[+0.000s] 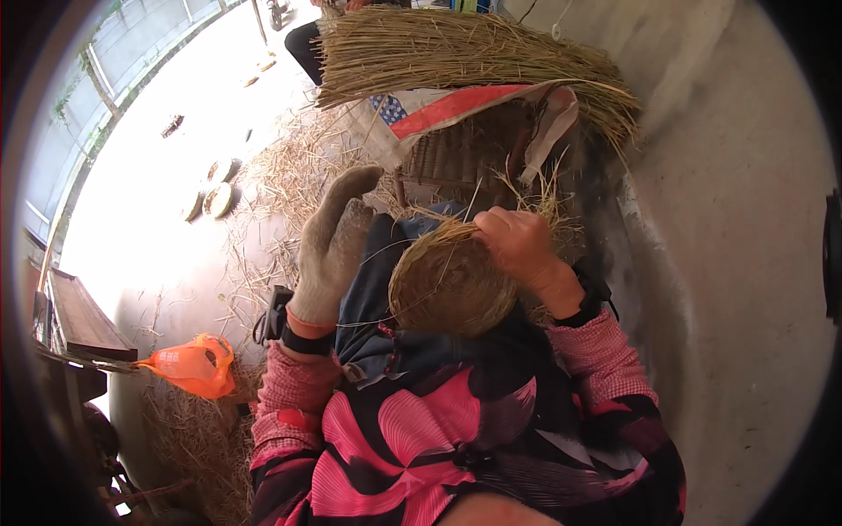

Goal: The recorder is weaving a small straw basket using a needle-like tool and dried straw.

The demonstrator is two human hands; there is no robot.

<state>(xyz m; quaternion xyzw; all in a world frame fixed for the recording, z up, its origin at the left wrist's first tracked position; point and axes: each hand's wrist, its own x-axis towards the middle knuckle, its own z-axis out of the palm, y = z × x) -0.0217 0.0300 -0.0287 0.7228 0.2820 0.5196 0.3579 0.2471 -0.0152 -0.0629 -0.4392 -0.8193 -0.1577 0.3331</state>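
A small round woven straw basket (452,282) rests on my lap, its hollow side facing up. My right hand (524,250), bare, grips the basket's far right rim, with loose straw ends sticking out around the fingers. To the basket's left, my left hand (333,245) is raised in a worn, pale work glove. Its fingers stretch out and stand apart, without touching the basket. Thin pale strands run between the basket and the area by my left hand and wrist; whether the glove touches one is unclear.
A large bundle of straw (465,54) lies ahead on a low wooden seat (447,158), over a striped sheet (456,110). Straw scraps cover the floor. An orange plastic bag (200,366) sits left. Several woven pieces (217,200) lie farther off. Another person's dark-clothed leg (304,48) shows behind the bundle.
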